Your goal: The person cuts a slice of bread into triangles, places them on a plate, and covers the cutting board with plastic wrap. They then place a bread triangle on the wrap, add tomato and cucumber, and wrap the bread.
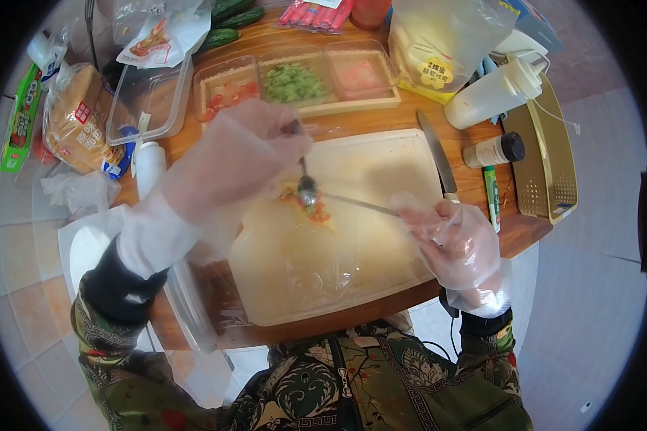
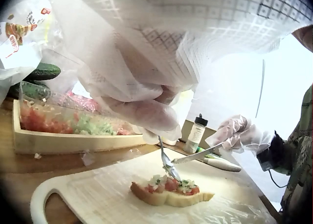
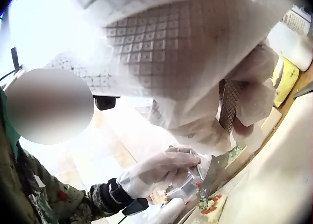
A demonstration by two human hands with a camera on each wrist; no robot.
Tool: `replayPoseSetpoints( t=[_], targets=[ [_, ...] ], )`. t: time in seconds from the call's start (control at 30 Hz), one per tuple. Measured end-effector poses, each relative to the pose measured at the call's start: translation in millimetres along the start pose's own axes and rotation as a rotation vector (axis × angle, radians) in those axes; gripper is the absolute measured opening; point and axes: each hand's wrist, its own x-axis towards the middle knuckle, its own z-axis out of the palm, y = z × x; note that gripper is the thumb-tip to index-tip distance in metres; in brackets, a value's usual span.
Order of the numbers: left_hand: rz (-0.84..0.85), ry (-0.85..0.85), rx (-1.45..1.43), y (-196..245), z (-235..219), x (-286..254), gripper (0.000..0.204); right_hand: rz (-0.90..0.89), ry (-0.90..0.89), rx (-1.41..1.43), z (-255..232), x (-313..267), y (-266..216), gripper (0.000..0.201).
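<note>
In the head view, my left hand [image 1: 230,144], in a clear plastic glove, grips a metal spoon [image 1: 307,185] with its bowl down on a topped bread slice. My gloved right hand [image 1: 456,237] holds a narrow knife [image 2: 198,155] by its handle, the blade reaching left to the spoon bowl. Chopped red and green-white topping [image 2: 171,184] covers the middle of the bread slice [image 2: 161,198], which lies flat on the white cutting board [image 1: 381,280]. In the right wrist view, glove plastic hides most of my right fingers.
Behind the board stands a sectioned wooden tray [image 1: 366,100] of diced red, green and pink food. A larger knife [image 1: 438,154] lies along the board's right edge. Farther right are a squeeze bottle [image 1: 492,93], a seasoning jar [image 1: 494,150] and a gold basket [image 1: 546,158]. Bagged bread [image 1: 79,118] sits left.
</note>
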Motion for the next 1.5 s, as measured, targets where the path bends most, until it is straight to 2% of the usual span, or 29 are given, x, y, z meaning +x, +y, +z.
replayPoseSetpoints(
  t=[0.07,0.13,0.3,0.53,0.7,0.87,1.1,1.2,1.33,1.4,1.5],
  targets=[
    [0.012,0.019,-0.006,0,0,0,0.027,-0.009,0.012,0.018,4,3,0,0.026],
    [0.008,-0.036,0.012,0,-1,-1,0.021,-0.021,0.024,0.037,5,4,1,0.026],
    [0.015,-0.013,0.055,-2,-2,2,0.021,0.000,-0.101,0.016,0,1,4,0.024],
    [0.019,0.002,0.025,-4,0,5,0.020,-0.025,-0.029,0.041,2,3,6,0.022],
    [-0.001,0.027,0.012,-2,-3,4,0.019,0.047,-0.109,0.024,-3,1,3,0.022],
    [-0.038,0.053,-0.040,4,-3,1,0.018,0.017,-0.110,0.068,3,-4,7,0.022],
    [0.012,0.066,-0.028,0,-8,2,0.017,0.020,-0.114,0.142,3,-7,11,0.018],
    [0.008,0.067,-0.034,1,-9,1,0.017,0.058,-0.136,0.006,0,-8,6,0.021],
    [-0.017,0.094,-0.034,6,-11,-3,0.019,0.046,-0.081,-0.024,-1,-7,4,0.020],
    [-0.018,0.105,-0.018,8,-14,-3,0.021,0.099,-0.154,0.091,-2,-6,9,0.022],
    [-0.018,0.123,-0.015,6,-19,-2,0.023,0.041,-0.109,0.124,3,-7,20,0.026]
  ],
)
